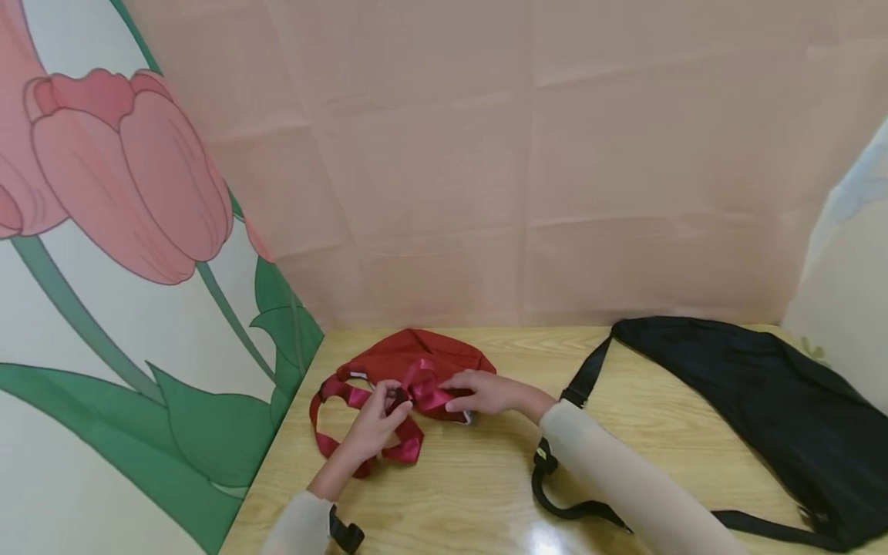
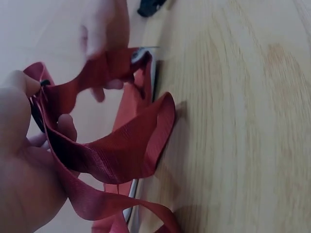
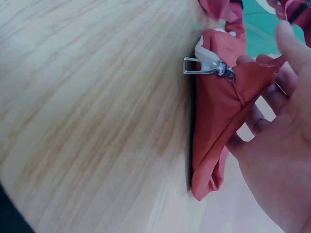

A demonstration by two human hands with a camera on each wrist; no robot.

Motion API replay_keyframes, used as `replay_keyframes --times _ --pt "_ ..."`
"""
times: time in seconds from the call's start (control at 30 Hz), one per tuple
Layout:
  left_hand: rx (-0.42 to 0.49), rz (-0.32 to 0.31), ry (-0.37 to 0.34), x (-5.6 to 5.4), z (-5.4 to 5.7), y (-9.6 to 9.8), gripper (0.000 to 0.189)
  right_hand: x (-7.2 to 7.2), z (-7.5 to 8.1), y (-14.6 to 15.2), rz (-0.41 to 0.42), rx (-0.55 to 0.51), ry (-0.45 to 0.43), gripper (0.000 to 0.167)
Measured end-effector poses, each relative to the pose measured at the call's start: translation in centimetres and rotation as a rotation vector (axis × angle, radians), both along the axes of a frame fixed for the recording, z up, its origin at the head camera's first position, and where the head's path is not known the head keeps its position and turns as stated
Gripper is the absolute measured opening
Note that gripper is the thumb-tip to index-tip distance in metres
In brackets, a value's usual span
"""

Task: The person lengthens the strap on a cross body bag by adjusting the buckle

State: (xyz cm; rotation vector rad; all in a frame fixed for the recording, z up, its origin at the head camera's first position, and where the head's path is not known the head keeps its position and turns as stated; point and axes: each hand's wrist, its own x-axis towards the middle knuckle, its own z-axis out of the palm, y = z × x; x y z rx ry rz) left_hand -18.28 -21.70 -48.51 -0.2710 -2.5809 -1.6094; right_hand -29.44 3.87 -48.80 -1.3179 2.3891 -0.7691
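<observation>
A red waist bag point(image 1: 416, 348) lies at the back of the wooden table, its long strap point(image 1: 409, 449) looped in front and to the left. My left hand point(image 1: 378, 420) pinches the strap at a small black buckle piece point(image 2: 44, 83) between thumb and fingers. Raised strap loops hang beside that palm in the left wrist view. My right hand point(image 1: 482, 391) is at the bag's right part, thumb and fingers around the red strap where it joins the bag. A silver zipper pull point(image 3: 206, 66) shows on the bag in the right wrist view.
A large black sling bag point(image 1: 749, 401) lies on the right of the table. Its black strap point(image 1: 586, 374) runs down beside and under my right forearm. Pinkish paper point(image 1: 430, 169) covers the back wall, and a tulip-printed panel point(image 1: 132, 177) stands at the left edge.
</observation>
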Motion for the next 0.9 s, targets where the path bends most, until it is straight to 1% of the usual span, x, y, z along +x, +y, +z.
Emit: replay_keyframes --times 0.1,0.2,0.3,0.4,0.57,0.9 --pt "-0.016 0.002 -0.010 0.0 -0.1 -0.2 0.037 -0.1 0.1 0.2 -0.017 -0.024 -0.028 0.051" --pt "-0.050 0.019 -0.015 0.1 -0.1 -0.4 0.040 -0.3 0.0 0.5 -0.027 -0.034 -0.020 0.051" --pt "-0.083 0.032 0.005 0.2 -0.1 -0.5 0.044 -0.7 -0.1 1.0 -0.047 -0.040 -0.014 0.049" --pt "-0.091 0.041 -0.002 0.3 0.0 -0.6 0.048 -1.0 -0.2 1.4 -0.054 -0.051 -0.023 0.048" --pt "-0.087 0.044 -0.032 0.5 0.1 -0.6 0.047 -1.2 -0.1 1.8 -0.044 -0.064 -0.047 0.048" --pt "-0.081 0.039 0.021 0.7 0.7 -0.3 0.044 -1.4 0.2 2.9 -0.079 -0.058 -0.063 0.049"
